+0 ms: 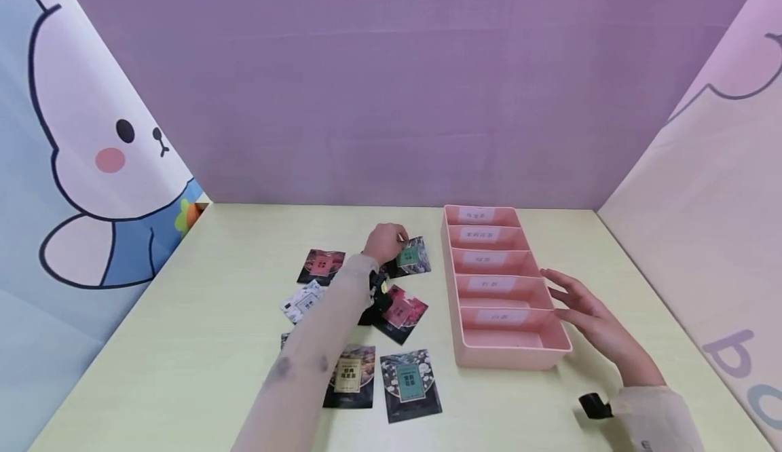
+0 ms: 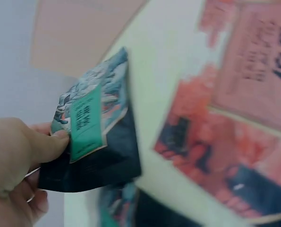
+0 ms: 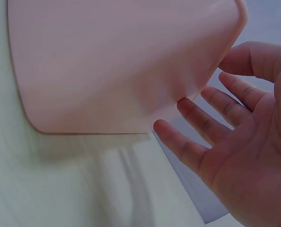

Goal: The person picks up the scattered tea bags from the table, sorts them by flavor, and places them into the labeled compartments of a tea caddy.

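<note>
Between thumb and fingers my left hand [image 1: 385,243] pinches a tea sachet [image 2: 90,123] with a green label. In the left wrist view this sachet is tilted up, and part of a similar sachet [image 2: 119,203] shows below it. A red-pink tea sachet [image 1: 400,313] lies nearer me, partly behind my wrist strap. My right hand [image 1: 589,309] is at the right side of the pink divided box [image 1: 513,357]. Its fingers are spread and loosely bent, with the thumb at the rim and fingertips at the wall in the right wrist view.
Left of the box lie more tea sachets: a red one [image 1: 322,265], a white one [image 1: 303,300], a yellow-labelled one [image 1: 349,377] and a teal-labelled one [image 1: 411,384]. My left forearm covers part of the group. The box has labelled compartments. A purple backdrop [image 1: 391,99] stands behind the table.
</note>
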Tool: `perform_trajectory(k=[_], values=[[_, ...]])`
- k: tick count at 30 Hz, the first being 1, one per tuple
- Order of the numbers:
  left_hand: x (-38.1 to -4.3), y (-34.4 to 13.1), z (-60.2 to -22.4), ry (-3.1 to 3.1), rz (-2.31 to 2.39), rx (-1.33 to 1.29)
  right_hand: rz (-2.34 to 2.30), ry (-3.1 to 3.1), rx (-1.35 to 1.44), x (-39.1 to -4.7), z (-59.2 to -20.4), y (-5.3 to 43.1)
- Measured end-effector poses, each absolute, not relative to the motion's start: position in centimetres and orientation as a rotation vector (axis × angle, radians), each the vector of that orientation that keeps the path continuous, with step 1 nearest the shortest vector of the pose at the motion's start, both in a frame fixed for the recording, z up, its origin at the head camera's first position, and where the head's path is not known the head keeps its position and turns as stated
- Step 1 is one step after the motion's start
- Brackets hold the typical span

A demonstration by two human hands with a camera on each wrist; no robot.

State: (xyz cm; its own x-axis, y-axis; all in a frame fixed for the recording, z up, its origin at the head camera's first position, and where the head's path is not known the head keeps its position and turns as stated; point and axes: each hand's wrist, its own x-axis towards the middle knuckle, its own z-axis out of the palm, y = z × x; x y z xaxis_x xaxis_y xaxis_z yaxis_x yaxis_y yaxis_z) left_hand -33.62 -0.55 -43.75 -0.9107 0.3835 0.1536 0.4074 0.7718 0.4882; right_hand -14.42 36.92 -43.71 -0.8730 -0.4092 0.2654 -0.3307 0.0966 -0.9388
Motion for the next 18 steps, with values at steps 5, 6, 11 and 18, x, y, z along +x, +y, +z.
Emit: perform_trajectory(k=[5, 6, 11, 18], values=[[-34.2, -1.9, -42.9, -2.852, -1.004, -0.639, -1.883, 2.312, -0.731, -14.4, -43.6, 36.8], [-34.3, -2.2, -42.7, -2.854, -1.037, -0.630, -1.871, 2.322, -0.724, -14.4, -43.6, 36.7], [-34.7, -3.3, -41.8, -2.881, -1.200, -0.569, -1.851, 2.334, -0.717, -14.3, -43.5, 36.7], [-34.7, -4.1, -40.6, -2.787, -1.577, -0.474, -1.884, 2.282, -0.755, -14.3, -43.4, 36.8]])
